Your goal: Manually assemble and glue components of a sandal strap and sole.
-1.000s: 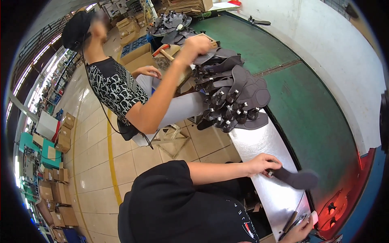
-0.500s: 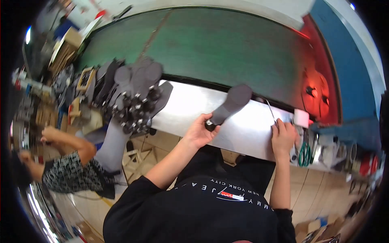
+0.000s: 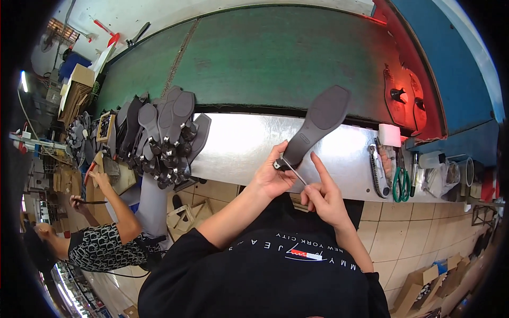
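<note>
Sole point(image 3: 317, 123), dark grey, is held heel-down above the near edge of the metal bench point(image 3: 241, 143), its toe pointing up toward the green belt point(image 3: 275, 58). Left hand point(image 3: 271, 176) is clamped on the heel end, fingers wrapped around it. Right hand point(image 3: 323, 195) pinches a thin brush point(image 3: 293, 170) between thumb and fingers, index finger raised, the tip of the brush touching the heel. Both hands hang just off the bench's front edge, over the tiled floor. Open bench lies to the left of the sole, up to a stack of soles point(image 3: 167, 135) overhanging the left end. To the right stand a white roll point(image 3: 389, 135), a knife point(image 3: 377, 169) and green scissors point(image 3: 401, 183), near the right edge. A co-worker's hand point(image 3: 101, 180) reaches up at far left, well apart.

Against half a second ago, the sole has been lifted off the bench and tilted upright, and the right hand has left the bench's right part to meet the left at the heel.
</note>
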`<state>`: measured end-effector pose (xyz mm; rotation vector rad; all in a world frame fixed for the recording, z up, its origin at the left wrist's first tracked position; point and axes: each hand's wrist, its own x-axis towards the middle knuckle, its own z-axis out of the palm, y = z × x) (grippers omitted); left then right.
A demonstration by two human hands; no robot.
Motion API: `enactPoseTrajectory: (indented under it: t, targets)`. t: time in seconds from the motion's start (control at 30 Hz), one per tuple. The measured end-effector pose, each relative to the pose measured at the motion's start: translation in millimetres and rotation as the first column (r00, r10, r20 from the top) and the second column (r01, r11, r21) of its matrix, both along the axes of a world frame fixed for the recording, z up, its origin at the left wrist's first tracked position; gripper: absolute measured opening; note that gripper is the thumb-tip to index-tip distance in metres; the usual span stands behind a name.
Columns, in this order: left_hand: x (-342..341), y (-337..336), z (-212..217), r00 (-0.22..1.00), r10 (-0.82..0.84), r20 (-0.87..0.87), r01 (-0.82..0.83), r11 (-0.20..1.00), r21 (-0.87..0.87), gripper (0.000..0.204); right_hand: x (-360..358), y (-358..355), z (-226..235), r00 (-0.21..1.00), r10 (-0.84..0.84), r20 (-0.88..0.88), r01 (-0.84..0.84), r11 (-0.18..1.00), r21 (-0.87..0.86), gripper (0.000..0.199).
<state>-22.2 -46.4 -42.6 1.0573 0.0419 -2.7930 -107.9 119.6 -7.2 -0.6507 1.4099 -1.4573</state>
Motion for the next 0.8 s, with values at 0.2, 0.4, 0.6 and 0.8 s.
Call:
enactPoseTrajectory:
  t: [0.2, 0.4, 0.6, 0.8]
  targets:
    - [27.5, 9.1, -34.9, 0.959, -0.037, -0.282, 0.056, 0.997, 0.06, 0.03, 19.8, -15.6, -31.1, 0.999, -0.01, -0.033, 0.009, 1.0, -0.025, 0.058]
    - [15.2, 31.1, -37.5, 0.999, -0.007, -0.053, 0.016, 0.985, 0.172, 0.021, 17.2, -2.1, -60.3, 0.923, -0.168, -0.346, 0.137, 0.984, -0.112, 0.036]
    - [30.2, 22.7, -20.8, 0.998, 0.059, -0.026, -0.061, 0.991, -0.12, 0.022, 7.9, -12.4, -47.9, 0.996, -0.05, 0.08, 0.054, 0.997, -0.049, 0.037]
    - [19.7, 7.2, 1.8, 0.974, 0.225, -0.009, -0.144, 0.592, -0.793, 0.04, 26.7, -22.9, -20.3, 0.946, 0.105, 0.306, -0.095, 0.994, -0.048, 0.064]
